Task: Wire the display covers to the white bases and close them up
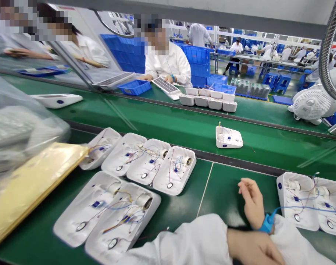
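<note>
Hands are seen crossed low at the near right of the green desk (217, 184). The right hand (250, 200), wearing a blue wrist strap (268, 222), is raised off the surface with fingers loosely curled and apart, clamped on nothing. The left hand (253, 248) is laid over the right forearm's white sleeve near the frame's bottom edge; its fingers are partly cut off, so whether that grip is closed cannot be told, though it appears to rest there. Nearest the right hand, just to its right, two open white housings (308, 200) with wiring are set side by side. To the left, six similar housings (135, 173) are grouped in two rows. A single housing (228, 137) is placed farther off on the conveyor belt (184, 123).
</note>
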Demonstrator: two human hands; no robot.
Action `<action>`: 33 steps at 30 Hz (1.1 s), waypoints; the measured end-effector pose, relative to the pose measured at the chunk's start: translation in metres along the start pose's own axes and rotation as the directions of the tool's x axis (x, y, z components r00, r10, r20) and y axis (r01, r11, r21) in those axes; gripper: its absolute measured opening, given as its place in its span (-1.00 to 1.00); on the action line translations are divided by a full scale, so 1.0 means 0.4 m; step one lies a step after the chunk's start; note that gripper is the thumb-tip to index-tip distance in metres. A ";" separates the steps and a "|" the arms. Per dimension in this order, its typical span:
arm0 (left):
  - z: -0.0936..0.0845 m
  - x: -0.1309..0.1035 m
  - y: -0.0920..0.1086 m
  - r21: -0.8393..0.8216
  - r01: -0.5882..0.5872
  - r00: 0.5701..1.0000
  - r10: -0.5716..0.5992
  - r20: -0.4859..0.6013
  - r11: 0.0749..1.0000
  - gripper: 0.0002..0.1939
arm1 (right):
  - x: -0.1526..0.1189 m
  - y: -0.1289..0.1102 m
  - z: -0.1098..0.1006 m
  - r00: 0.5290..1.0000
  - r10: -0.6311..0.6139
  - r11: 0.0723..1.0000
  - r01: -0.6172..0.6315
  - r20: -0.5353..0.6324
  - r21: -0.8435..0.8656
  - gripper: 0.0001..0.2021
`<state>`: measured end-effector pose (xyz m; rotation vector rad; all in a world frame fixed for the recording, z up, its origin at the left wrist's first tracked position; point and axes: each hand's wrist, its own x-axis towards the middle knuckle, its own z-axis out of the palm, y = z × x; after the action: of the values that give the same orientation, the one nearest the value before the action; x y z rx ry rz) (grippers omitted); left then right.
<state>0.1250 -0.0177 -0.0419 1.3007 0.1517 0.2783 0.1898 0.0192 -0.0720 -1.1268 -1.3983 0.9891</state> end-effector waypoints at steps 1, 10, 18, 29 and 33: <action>-0.023 -0.018 0.034 -0.033 -0.065 0.998 0.065 0.008 0.997 -0.29 | 0.015 0.006 -0.005 0.997 0.061 0.998 -0.060 -0.055 0.028 -0.69; -0.379 -0.153 0.210 0.414 0.308 0.292 0.328 -0.898 0.857 -0.52 | 0.006 -0.007 0.008 0.974 0.079 0.994 -0.061 0.211 -0.090 -0.64; -0.531 -0.152 0.147 0.305 0.548 0.071 0.321 -0.945 0.779 -0.73 | -0.016 -0.017 0.019 0.865 -0.051 0.916 0.240 0.499 -0.323 -0.76; -0.454 -0.129 0.102 0.511 0.297 0.074 0.514 -0.854 0.806 -0.56 | -0.032 -0.014 0.003 0.729 -0.389 0.787 0.581 0.563 -0.209 -0.82; -0.373 -0.141 0.077 0.672 0.214 0.267 0.619 -0.739 0.709 -0.45 | -0.044 -0.048 -0.001 0.482 -0.617 0.579 0.813 0.622 -0.055 -0.84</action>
<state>0.0278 0.1118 -0.0539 1.7140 1.2605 1.4258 0.1883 -0.0022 -0.0572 -0.3159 -2.3352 0.4065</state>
